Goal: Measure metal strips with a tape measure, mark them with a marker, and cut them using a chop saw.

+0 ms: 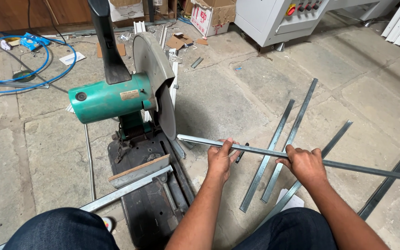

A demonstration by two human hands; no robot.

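Observation:
A long grey metal bar [255, 150] lies level above the floor, held by both hands. My left hand [221, 159] grips it near its left end, which sits just under the cutting disc. My right hand [304, 163] grips it further right, and the bar runs on past the right edge of view. A green chop saw [112, 96] with a raised black handle [106, 41] and a round disc [165, 111] stands on a dark base [151, 203] to the left of my hands.
Several cut metal strips [281, 143] lie on the concrete floor under the bar. Another strip [385, 185] lies at the right. A blue hose [33, 69] coils at back left. Cardboard boxes [214, 16] and a grey machine cabinet [274, 18] stand behind. My knees fill the bottom edge.

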